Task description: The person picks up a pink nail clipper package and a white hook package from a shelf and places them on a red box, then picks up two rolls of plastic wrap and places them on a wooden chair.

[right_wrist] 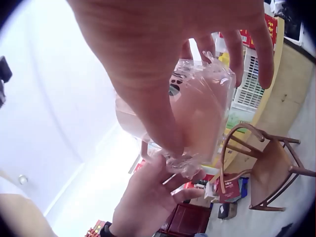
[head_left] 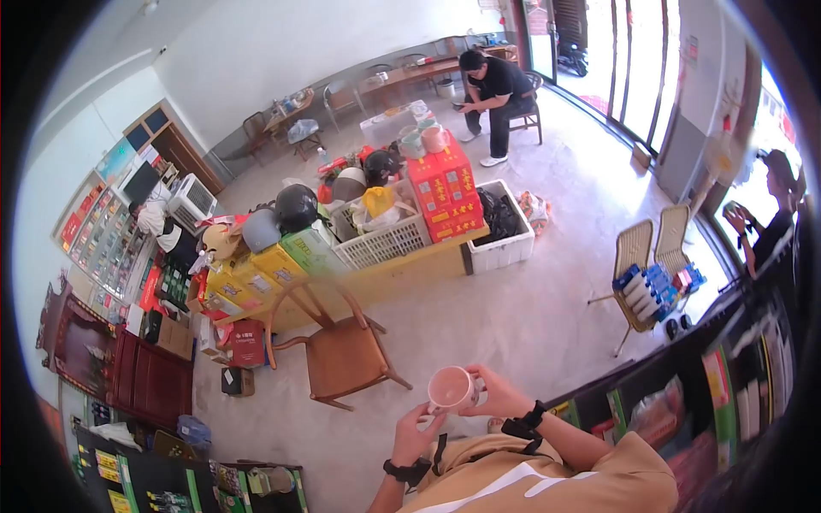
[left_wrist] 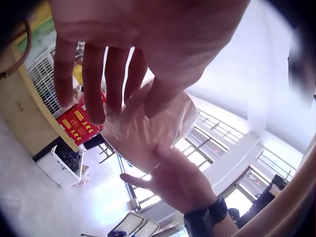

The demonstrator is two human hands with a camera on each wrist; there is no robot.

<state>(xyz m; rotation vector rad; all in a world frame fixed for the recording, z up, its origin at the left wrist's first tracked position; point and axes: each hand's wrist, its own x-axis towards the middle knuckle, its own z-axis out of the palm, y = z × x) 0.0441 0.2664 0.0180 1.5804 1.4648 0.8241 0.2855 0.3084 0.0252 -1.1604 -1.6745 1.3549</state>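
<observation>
A pink cup (head_left: pixel 451 389) is held between both hands in front of the body, its round opening facing up toward the head view. Clear, crinkled plastic wraps the cup (right_wrist: pixel 200 108) in the right wrist view, with a dark print on its side. My left hand (head_left: pixel 416 434) holds the cup's left side, thumb and fingers against it. On the other side my right hand (head_left: pixel 500 395) grips the cup, its thumb pressed to the plastic. The left wrist view shows the wrapped cup (left_wrist: pixel 148 128) between the two hands.
A wooden chair (head_left: pixel 346 355) stands ahead, before a long counter with red boxes (head_left: pixel 445 192), helmets and a white basket (head_left: pixel 385 244). Dark shelves (head_left: pixel 590 410) flank the right side. One person (head_left: pixel 496 98) sits at the back; others are at the left and right edges.
</observation>
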